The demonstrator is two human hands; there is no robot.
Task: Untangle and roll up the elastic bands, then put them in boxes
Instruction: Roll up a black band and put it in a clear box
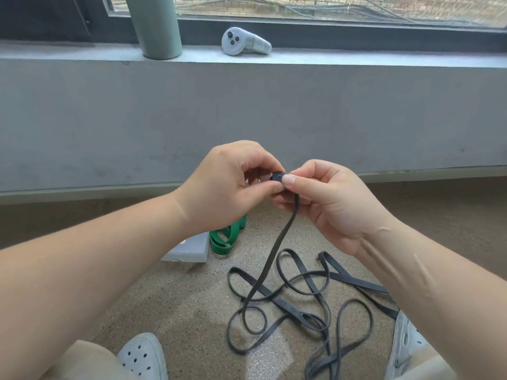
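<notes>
Pinching a small started roll of black band (276,177) between left hand (227,185) and right hand (329,204), tail dropping straight down to the tangle on the floor (192,297).

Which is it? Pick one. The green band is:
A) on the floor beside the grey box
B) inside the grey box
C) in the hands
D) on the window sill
A: the green band lies on the floor beside the grey box, while the left hand and the right hand pinch only the black band.
</notes>
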